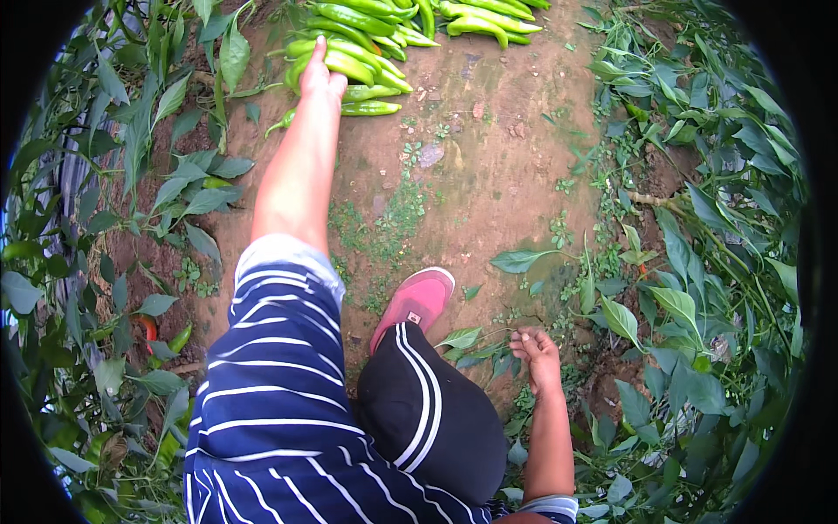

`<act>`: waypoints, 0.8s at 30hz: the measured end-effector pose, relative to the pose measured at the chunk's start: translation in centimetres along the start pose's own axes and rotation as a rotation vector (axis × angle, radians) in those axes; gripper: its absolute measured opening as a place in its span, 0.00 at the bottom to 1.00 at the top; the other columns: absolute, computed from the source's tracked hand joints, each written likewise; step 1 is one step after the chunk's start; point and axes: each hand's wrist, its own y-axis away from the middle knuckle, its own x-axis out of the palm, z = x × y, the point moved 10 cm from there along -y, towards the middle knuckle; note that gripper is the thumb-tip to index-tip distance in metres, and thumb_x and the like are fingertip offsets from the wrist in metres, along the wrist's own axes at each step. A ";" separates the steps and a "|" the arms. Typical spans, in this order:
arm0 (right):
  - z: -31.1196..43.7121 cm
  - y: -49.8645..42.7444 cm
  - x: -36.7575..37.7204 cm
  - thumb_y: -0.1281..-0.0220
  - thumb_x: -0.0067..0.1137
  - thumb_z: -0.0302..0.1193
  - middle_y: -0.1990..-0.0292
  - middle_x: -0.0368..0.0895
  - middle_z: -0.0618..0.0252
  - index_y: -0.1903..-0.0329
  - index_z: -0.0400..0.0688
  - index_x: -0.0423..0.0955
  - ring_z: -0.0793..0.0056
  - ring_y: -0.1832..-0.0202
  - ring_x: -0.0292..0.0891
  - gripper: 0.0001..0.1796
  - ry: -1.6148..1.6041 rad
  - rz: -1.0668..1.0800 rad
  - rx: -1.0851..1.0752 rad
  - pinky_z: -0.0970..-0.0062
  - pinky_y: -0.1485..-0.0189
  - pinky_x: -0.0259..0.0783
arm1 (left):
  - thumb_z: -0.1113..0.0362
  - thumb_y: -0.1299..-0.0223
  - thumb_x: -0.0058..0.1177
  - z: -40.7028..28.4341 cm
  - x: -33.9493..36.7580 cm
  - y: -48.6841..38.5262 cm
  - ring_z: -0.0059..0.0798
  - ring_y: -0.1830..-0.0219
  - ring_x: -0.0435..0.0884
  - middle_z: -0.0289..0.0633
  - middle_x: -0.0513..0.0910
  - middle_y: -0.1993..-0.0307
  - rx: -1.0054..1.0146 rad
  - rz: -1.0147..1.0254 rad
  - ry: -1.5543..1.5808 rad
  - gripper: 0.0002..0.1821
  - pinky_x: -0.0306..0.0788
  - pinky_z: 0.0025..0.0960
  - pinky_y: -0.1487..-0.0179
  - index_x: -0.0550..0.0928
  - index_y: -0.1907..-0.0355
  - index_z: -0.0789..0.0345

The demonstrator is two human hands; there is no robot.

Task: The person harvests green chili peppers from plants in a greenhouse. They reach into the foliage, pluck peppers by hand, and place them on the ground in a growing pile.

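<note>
My left hand (322, 80) reaches far forward into a heap of long green peppers (357, 19) on the ground. Its thumb lies over a bunch of light green peppers (350, 64), whose ends stick out on both sides of the hand; the other fingers are hidden. Single peppers (370, 108) rest just nearer to me, beside the wrist. My right hand (538, 357) hangs low on the right with its fingers curled in, and no object shows in it. Close to its fingertips is a leafy pepper sprig (461, 337).
Pepper plants line the dirt path (497, 177) on the left (190, 177) and right (687, 314). A second group of green peppers (488, 23) lies at the far end. One red pepper (149, 331) hangs at left. My pink shoe (419, 295) stands mid-path, among small weeds (393, 216).
</note>
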 end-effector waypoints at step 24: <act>12.7 4.8 -21.6 0.37 0.53 0.31 0.62 0.80 0.61 0.52 0.38 0.71 0.74 0.64 0.76 0.14 0.400 -0.583 -0.342 0.75 0.61 0.73 | 0.73 0.41 0.48 22.0 -4.7 21.8 0.21 0.62 0.77 0.41 0.79 0.59 -0.152 0.826 -1.418 0.15 0.72 0.24 0.57 0.74 0.51 0.70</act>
